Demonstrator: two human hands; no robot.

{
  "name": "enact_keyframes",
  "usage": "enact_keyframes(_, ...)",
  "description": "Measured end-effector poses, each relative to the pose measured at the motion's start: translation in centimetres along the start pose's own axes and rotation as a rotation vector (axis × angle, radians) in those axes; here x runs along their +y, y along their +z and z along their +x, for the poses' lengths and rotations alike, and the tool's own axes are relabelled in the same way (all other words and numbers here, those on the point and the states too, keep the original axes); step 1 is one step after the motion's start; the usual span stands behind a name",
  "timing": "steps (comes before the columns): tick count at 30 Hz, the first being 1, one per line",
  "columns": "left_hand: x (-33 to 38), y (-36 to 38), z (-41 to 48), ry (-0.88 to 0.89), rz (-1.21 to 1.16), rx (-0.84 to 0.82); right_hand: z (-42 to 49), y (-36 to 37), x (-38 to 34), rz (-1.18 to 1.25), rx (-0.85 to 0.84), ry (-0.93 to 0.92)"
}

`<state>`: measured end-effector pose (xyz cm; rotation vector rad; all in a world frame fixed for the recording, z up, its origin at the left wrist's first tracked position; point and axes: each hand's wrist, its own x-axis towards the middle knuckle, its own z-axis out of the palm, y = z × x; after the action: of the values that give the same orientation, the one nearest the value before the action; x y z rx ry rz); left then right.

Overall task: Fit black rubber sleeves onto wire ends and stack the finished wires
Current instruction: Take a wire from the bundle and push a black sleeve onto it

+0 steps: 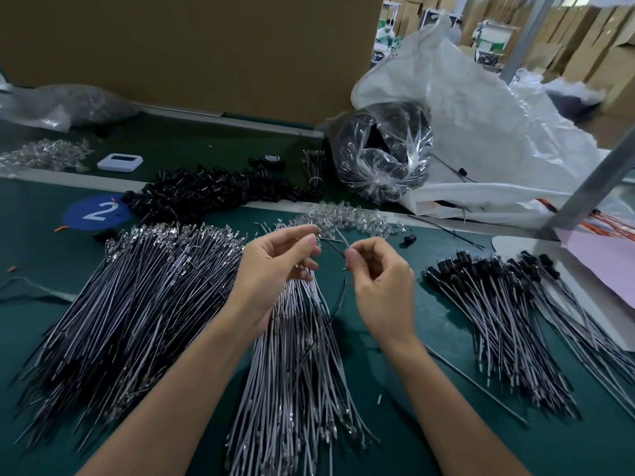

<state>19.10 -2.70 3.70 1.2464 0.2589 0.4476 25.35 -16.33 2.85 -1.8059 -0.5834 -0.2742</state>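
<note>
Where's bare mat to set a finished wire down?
Bare mat lies between the right hand and the finished wires, and left of the big wire pile under the blue sticker. Centre and back are crowded: loose wires, black sleeves.

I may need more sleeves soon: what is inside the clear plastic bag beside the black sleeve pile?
The clear plastic bag holds black parts, seen through its wall. Creases and glare hide their shape, so I cannot tell whether they are sleeves.
</note>
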Motion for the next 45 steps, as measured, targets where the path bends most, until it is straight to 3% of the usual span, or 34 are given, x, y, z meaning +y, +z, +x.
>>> enact_keyframes(2, 0.1, -1.0, 0.8, 0.137, 0.359, 0.156, 0.1, -0.2, 0.4, -0.038, 0.026, -0.001)
enact_keyframes(4, 0.5, -2.0, 1.9, 0.266, 0.902, 0.253, 0.1, -0.2, 0.7, -0.065, 0.03, -0.009)
enact_keyframes(7, 2.0, -3.2, 5.3, 0.161, 1.493, 0.284, -0.1, 0.1, 1.1, -0.091, -0.004, -0.017)
enact_keyframes(9, 3.3, -3.6, 8.1, 0.048, 1.696, 0.248, -0.2, 0.3, 1.3, -0.108, -0.032, -0.024)
enact_keyframes(12, 4.2, -4.6, 11.6, -0.031, 1.79, 0.186, -0.3, 0.5, 1.7, -0.12, -0.057, -0.033)
enact_keyframes(16, 4.1, -5.9, 13.3, -0.133, 1.7, 0.267, -0.2, 0.6, 1.9, -0.109, -0.062, -0.028)
enact_keyframes(24, 4.5, -7.1, 13.6, -0.065, 1.674, 0.161, 0.0, 0.7, 2.0, -0.082, -0.059, 0.014)
enact_keyframes(28, 4.2, -6.8, 12.3, 0.066, 1.649, 0.252, 0.1, 0.5, 2.0, -0.058, -0.023, 0.021)
enact_keyframes(33, 4.0, -4.9, 10.2, 0.214, 1.185, 0.343, -0.1, 0.3, 1.9, -0.038, 0.005, 0.03)
enact_keyframes(37, 2.8, -3.5, 7.0, 0.247, 0.98, 0.356, -0.1, 0.2, 1.9, -0.055, 0.019, 0.009)
enact_keyframes(40, 2.0, -2.6, 4.8, 0.22, 0.846, 0.346, -0.2, 0.1, 1.8, -0.06, 0.026, 0.006)
enact_keyframes(45, 1.7, -0.6, 1.8, 0.093, 0.406, 0.228, -0.2, -0.2, 1.3, 0.019, 0.038, -0.017)
